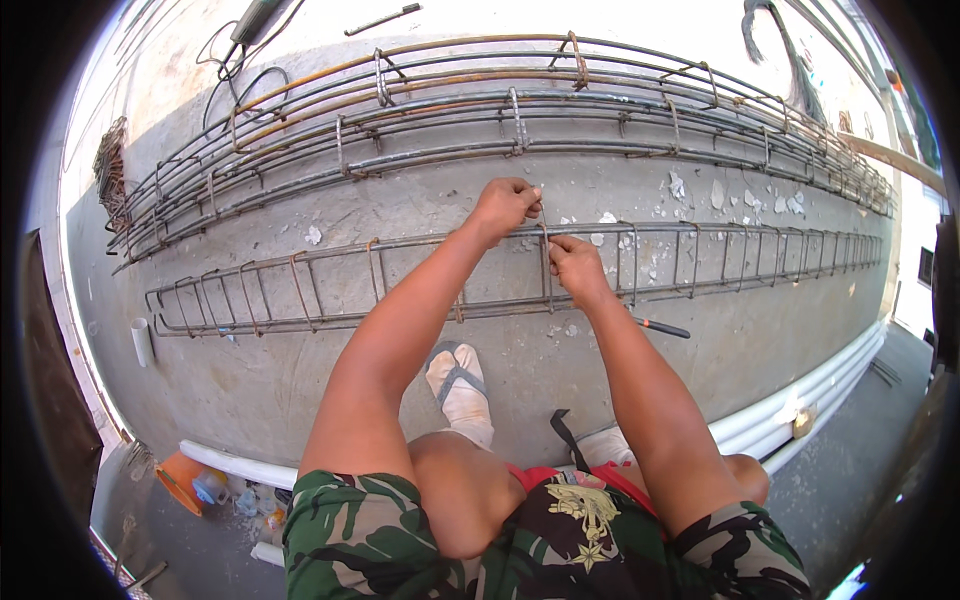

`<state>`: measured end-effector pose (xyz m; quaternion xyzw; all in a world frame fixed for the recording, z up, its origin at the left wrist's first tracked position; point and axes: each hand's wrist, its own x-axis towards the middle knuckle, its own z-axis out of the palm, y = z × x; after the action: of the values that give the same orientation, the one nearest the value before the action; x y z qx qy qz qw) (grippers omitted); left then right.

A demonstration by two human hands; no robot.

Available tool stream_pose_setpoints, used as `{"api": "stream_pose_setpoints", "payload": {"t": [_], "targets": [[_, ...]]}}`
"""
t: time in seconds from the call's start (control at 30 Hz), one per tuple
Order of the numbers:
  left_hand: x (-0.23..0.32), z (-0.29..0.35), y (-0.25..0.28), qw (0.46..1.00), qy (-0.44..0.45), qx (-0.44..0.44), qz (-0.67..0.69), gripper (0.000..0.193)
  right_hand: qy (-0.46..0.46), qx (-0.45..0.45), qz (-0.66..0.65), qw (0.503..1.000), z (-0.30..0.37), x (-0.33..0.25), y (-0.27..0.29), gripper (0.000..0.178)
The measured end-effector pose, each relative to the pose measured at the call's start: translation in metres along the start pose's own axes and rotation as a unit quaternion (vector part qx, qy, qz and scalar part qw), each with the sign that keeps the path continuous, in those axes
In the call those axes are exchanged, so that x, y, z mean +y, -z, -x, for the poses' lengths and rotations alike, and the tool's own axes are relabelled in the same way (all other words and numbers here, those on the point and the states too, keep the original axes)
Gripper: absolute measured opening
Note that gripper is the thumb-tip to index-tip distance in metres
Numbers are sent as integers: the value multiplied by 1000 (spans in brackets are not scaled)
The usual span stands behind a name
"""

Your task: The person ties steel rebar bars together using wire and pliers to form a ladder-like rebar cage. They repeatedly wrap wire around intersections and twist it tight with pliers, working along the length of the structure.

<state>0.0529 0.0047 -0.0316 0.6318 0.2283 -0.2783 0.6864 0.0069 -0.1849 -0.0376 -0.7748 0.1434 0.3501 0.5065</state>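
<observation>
A long, narrow rebar cage (440,240) with several square stirrups lies across the concrete floor in front of me. My left hand (508,208) is closed in a pinch just above its far top bar, on what looks like a thin wire by a stirrup (547,285). Below and to the right, my right hand (578,268) is also closed, fingertips pressed together against that same stirrup. Whatever is between the right fingertips is too small to make out. A tool with a black and orange handle (662,328) lies beside the cage, near my right forearm.
Larger rebar cages (430,105) lie beyond. Concrete flakes (717,195) litter the floor. White pipes (790,425) run along the near right. A stirrup pile (110,165) is at far left, an orange bucket (180,484) at lower left, and a corded power tool (255,20) at the back.
</observation>
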Motion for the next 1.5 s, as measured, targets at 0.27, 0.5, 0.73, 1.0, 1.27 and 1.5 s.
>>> {"api": "stream_pose_setpoints", "payload": {"t": [0.27, 0.5, 0.73, 1.0, 1.27, 1.5], "targets": [[-4, 19, 1, 994, -99, -1, -47, 28, 157, 29, 322, 933, 14, -24, 4, 25], [-10, 51, 2, 973, -160, -27, -164, 24, 160, -28, 425, 891, 7, -69, 15, 23], [-40, 64, 8, 872, -387, -3, -301, 21, -33, -7, 76, 997, -12, -70, 15, 28], [-50, 70, -1, 885, -363, 46, -287, 22, 19, 13, 82, 996, 4, -61, 3, 23], [-47, 79, -4, 861, -328, 143, -360, 28, -16, -12, 56, 998, -1, -63, 8, 23], [-14, 78, -4, 927, -112, 80, -348, 53, 34, 5, 145, 989, -13, -57, 9, 23]]}}
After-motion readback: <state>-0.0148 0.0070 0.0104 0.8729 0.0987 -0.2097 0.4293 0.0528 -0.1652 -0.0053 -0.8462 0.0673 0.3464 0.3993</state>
